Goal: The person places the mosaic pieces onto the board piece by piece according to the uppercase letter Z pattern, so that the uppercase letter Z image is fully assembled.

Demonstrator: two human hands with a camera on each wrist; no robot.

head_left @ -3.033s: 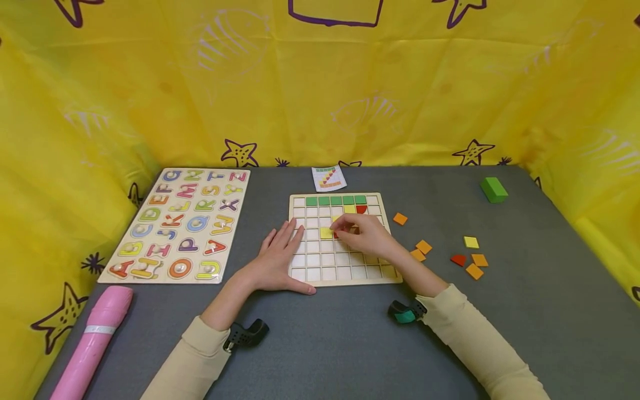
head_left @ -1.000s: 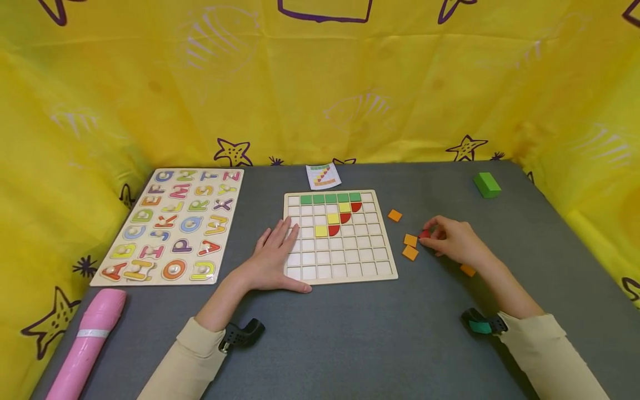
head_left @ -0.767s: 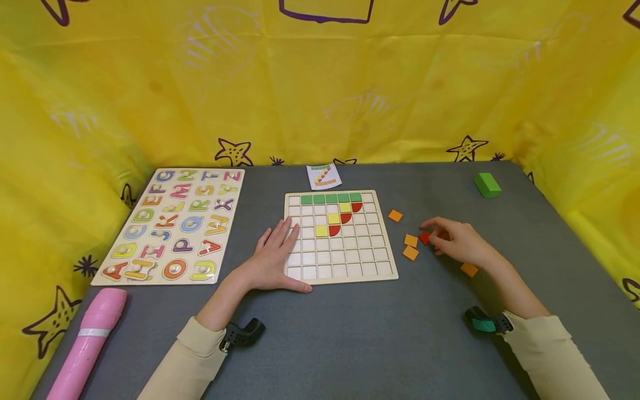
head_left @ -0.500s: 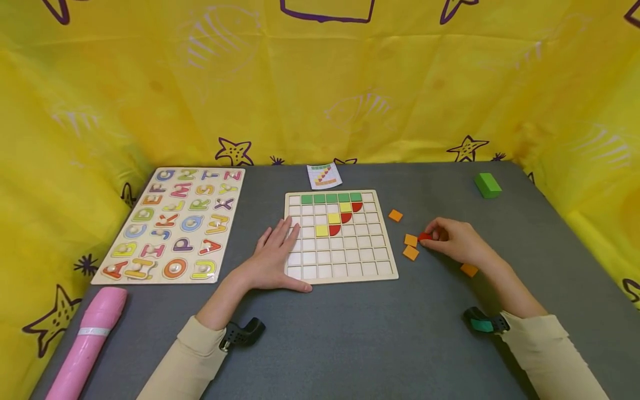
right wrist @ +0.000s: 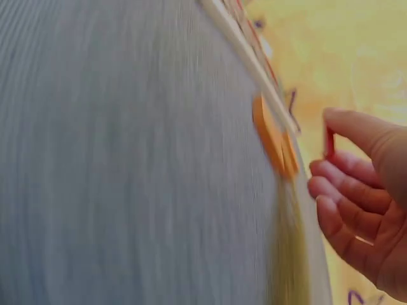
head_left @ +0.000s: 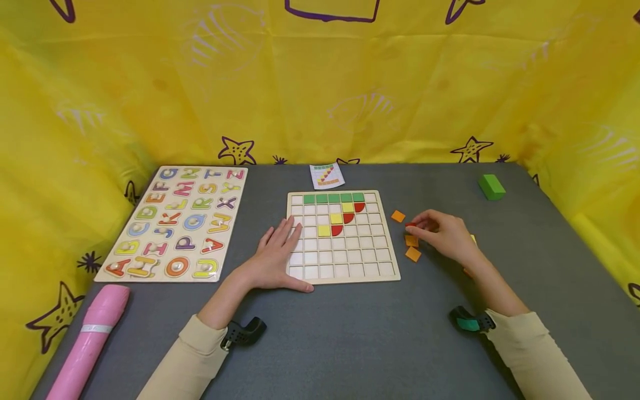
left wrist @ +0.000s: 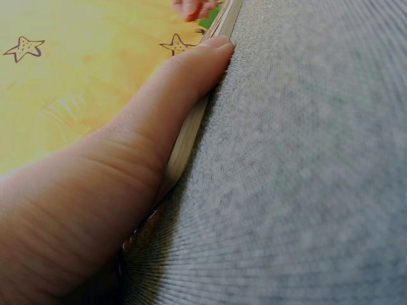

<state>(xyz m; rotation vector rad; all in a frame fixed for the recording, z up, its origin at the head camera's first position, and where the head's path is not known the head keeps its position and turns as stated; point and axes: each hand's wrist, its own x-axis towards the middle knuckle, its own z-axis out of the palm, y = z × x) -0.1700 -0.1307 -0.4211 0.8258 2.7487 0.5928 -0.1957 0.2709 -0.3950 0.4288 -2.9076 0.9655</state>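
My left hand (head_left: 274,258) rests with straight, spread fingers on the left edge of a wooden grid board (head_left: 345,272). In the left wrist view its thumb lies along the board's front edge. The board bears a row of green square tiles (head_left: 334,198), a diagonal of yellow tiles (head_left: 336,218) and red quarter-round tiles (head_left: 348,218). Right of the board, my right hand (head_left: 445,233) pinches a small red tile (right wrist: 329,141) between thumb and forefinger, raised off the table. Orange square tiles (head_left: 413,254) lie just below and beside that hand.
A small pattern card (head_left: 327,176) lies behind the board. The alphabet puzzle (head_left: 175,222) lies to the left, with a pink microphone-shaped object (head_left: 95,333) in front of it. A green block (head_left: 492,187) stands far right. Partly behind the right wrist is a yellow tile (head_left: 473,238).
My right hand placed a red tile on the board, moved right to the loose tiles, and picked up another red one. It has shifted back leftward with it. The left hand stays put.
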